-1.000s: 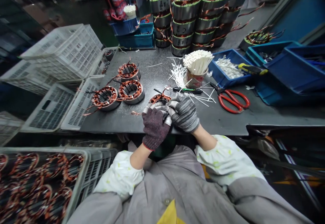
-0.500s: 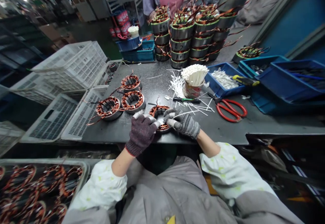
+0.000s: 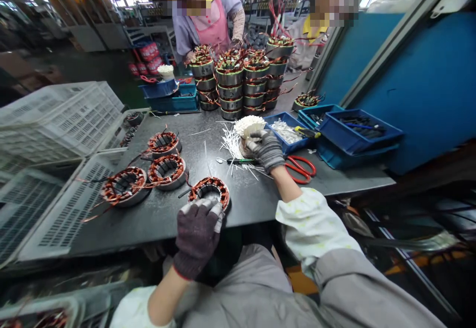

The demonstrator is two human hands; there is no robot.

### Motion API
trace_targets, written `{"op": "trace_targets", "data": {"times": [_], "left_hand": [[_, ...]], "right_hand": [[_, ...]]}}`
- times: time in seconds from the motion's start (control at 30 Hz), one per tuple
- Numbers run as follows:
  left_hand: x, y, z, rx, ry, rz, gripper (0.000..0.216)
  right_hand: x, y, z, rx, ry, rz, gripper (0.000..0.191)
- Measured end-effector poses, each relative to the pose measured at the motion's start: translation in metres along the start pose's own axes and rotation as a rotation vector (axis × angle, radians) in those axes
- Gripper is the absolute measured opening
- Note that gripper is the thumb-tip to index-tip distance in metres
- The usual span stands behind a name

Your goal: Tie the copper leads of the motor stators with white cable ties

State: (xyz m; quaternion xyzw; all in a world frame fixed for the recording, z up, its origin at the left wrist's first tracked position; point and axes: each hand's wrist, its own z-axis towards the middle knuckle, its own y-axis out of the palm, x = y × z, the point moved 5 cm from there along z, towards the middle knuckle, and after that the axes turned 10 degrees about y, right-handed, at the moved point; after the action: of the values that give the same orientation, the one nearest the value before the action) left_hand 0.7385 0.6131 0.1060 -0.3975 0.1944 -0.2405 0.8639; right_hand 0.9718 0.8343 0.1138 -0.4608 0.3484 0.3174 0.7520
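Note:
My left hand, in a dark purple knit glove with pale fingertips, is closed over the near rim of a copper-wound motor stator that lies flat on the dark table. Its fingertips reach into the stator's bore. My right hand, in a grey knit glove, is at a cup of thin white strips. The fingers are bent together against the cup's near side, and whatever they pinch is hidden. Loose white strips lie beside the cup, with a dark pen across them.
Further stators lie to the left, near white plastic crates. Red-handled scissors are right of my hand, below a blue bin of white pieces. Stacked stators stand at the back, before a person in a pink apron.
My right hand has left the stator and moved away to the cup of white strips. My left hand stays on the stator. The camera view has swung up and right.

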Motion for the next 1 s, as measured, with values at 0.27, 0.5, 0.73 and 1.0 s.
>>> {"op": "trace_targets", "data": {"times": [0.27, 0.5, 0.73, 1.0], "left_hand": [[0.000, 0.004, 0.003, 0.064, -0.019, -0.117, 0.023], [0.001, 0.008, 0.003, -0.076, -0.080, -0.159, 0.026], [-0.002, 0.005, 0.006, -0.158, -0.096, -0.150, 0.025], [0.001, 0.000, 0.007, -0.061, -0.151, -0.171, 0.021]], "right_hand": [[-0.020, -0.026, -0.050, -0.057, 0.001, 0.564, 0.027], [-0.031, -0.051, -0.204, -0.617, -0.352, 0.501, 0.018], [-0.016, -0.056, -0.239, -0.704, -0.368, 0.453, 0.022], [-0.037, -0.014, -0.207, -0.628, -0.495, 0.373, 0.024]]}}
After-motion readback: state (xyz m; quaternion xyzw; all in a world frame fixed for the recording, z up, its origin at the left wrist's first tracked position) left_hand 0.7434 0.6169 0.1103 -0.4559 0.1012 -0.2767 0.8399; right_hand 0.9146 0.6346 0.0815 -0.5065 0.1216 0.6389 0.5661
